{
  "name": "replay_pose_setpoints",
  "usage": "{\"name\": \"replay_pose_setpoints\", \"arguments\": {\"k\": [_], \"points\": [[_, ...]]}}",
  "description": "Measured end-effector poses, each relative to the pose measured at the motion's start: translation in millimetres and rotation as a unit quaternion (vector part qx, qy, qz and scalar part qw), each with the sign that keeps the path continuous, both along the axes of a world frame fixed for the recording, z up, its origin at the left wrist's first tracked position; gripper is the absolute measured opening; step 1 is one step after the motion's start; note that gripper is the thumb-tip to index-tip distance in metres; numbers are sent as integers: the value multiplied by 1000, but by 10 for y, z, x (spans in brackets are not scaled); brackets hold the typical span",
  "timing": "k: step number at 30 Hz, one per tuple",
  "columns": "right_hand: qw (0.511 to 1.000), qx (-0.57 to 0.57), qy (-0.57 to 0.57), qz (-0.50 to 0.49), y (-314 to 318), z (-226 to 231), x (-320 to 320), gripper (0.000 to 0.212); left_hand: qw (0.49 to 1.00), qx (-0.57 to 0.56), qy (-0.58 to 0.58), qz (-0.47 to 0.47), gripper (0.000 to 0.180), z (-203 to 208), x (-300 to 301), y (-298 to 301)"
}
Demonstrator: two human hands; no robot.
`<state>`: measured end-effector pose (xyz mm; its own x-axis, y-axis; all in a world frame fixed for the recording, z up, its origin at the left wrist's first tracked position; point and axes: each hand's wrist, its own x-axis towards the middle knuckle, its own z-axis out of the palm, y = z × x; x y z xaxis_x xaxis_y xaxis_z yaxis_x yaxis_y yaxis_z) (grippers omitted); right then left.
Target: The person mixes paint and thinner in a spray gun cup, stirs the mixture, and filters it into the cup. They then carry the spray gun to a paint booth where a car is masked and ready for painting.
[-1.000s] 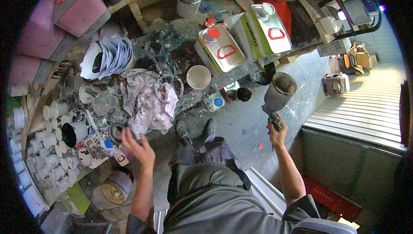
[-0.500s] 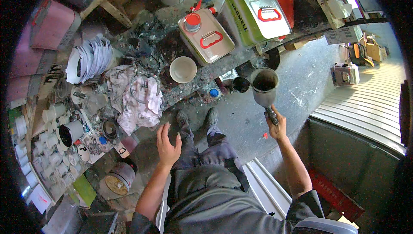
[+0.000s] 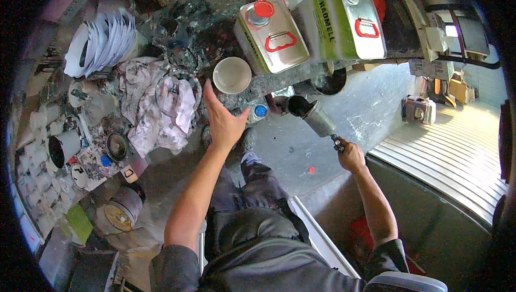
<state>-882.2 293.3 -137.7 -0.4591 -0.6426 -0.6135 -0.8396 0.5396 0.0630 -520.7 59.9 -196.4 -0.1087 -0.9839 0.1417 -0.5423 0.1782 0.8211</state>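
Both hands are up over the cluttered workbench as I watch. My view shows the left hand [image 3: 223, 123] spread flat, fingers apart, holding nothing, hovering just below a pale round bowl [image 3: 231, 75] and beside a crumpled stained rag [image 3: 156, 112]. I see the right hand [image 3: 350, 154] clenched around the grip of a spray gun [image 3: 317, 120], whose grey metal cup tilts up and to the left, its dark open mouth toward the bench edge, above the grey floor. Just left of that mouth sits a small jar with a blue lid [image 3: 260, 111]. Behind the bowl stand two rectangular tin canisters [image 3: 309, 31] with red handles. A stack of white paper filters [image 3: 102, 42] lies farther left.
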Motion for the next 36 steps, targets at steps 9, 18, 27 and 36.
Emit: {"name": "replay_pose_setpoints", "arguments": {"k": [9,18,27,36], "points": [[989,67,69,109,-516,372,130,42,994,16,81,67,126,-325,-178,-367],[987,23,109,114,-385,442,89,51,994,5,88,65,117,-231,-148,-371],[914,-310,-217,-148,716,-333,78,49,990,11,138,-17,123,307,-89,231],[821,-498,-280,3,334,-809,588,41,982,-69,101,-145,120,1249,-346,638]]}}
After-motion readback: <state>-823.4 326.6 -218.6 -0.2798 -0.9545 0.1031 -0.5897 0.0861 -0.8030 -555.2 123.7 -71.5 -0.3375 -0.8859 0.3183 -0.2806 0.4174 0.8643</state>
